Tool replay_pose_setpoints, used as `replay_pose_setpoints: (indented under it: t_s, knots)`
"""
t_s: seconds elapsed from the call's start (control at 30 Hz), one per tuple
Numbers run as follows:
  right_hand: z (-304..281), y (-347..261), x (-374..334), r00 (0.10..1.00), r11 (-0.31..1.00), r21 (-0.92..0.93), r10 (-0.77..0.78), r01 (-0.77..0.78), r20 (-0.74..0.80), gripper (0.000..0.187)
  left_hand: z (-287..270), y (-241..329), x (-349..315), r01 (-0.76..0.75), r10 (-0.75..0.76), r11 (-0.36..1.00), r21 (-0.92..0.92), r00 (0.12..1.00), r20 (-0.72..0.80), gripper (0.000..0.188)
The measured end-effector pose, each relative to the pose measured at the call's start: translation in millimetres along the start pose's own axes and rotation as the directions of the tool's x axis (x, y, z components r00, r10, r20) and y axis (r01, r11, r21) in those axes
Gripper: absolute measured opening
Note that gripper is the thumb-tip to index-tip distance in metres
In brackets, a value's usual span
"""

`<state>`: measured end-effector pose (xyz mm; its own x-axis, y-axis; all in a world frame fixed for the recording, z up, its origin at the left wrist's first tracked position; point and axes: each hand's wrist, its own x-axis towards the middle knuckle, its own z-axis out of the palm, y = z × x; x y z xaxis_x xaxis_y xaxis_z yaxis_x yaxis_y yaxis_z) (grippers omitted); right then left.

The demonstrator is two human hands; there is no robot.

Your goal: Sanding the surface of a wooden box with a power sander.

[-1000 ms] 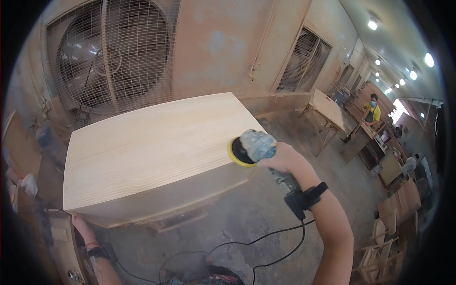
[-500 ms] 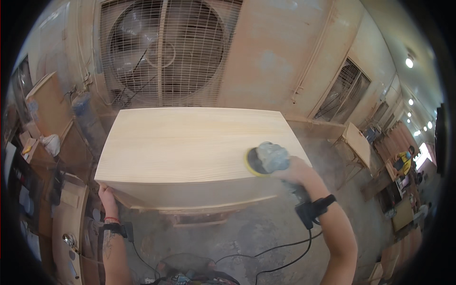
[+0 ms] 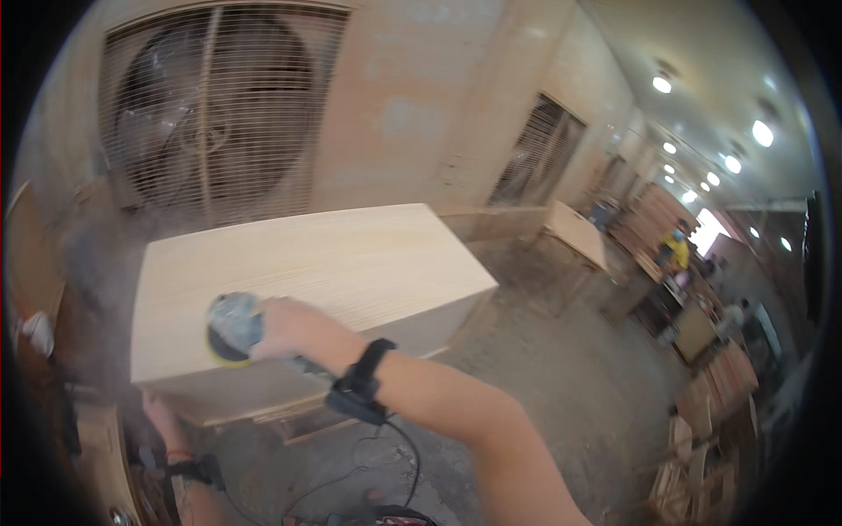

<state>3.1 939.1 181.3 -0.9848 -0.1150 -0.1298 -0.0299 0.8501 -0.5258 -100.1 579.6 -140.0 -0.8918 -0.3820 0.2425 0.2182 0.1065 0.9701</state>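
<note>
A: Largest item?
B: 1 pale rectangular wooden box point(image 3: 351, 259), broad face up.
A: Next?
B: Blue-grey sander with a round yellow-rimmed pad point(image 3: 234, 323), on the box's top, left part, near edge.
A: Hands?
B: Right hand point(image 3: 285, 327) wrapped around the sander. Left hand point(image 3: 159, 410) at the near-left corner; finger closure, cannot tell.

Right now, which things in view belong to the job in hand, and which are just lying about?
In use:
- wooden box, left hand at its near left corner
- sander, in the right hand, over the box top

Just about:
- table beyond the box
- white bundle, far left
- wood pieces, lower right
</note>
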Motion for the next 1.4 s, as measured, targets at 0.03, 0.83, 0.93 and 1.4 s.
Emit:
replay_pose_setpoints:
  t_s: [0.03, 0.83, 0.93, 1.4]
  knots:
    - [0.8, -3.5, -1.6, 0.999, 0.999, -0.003, 0.034, -0.034, -0.023, 0.055, -5.9, -12.9, 3.5, -0.022, 0.022, 0.998, -0.06, 1.0, 0.002, 0.026]
    - [-169.2, 288.5, -155.0, 0.716, 0.759, 0.027, 0.624, -0.65, -0.313, 0.074, -54.9, -40.0, 34.1, 0.158, -0.174, 0.972, -0.172, 0.981, -0.086, 0.05]
    - [-181.5, 315.6, -168.8, 0.678, 0.715, 0.014, 0.669, -0.699, -0.303, 0.079, -15.5, 15.8, 2.0, 0.204, -0.222, 0.941, -0.269, 0.974, -0.036, 0.05]
    - [-182.0, 324.6, -184.5, 0.685, 0.712, -0.012, 0.67, -0.702, -0.284, 0.078, -19.0, -8.3, 25.1, 0.265, -0.282, 0.857, -0.442, 0.959, 0.028, 0.049]
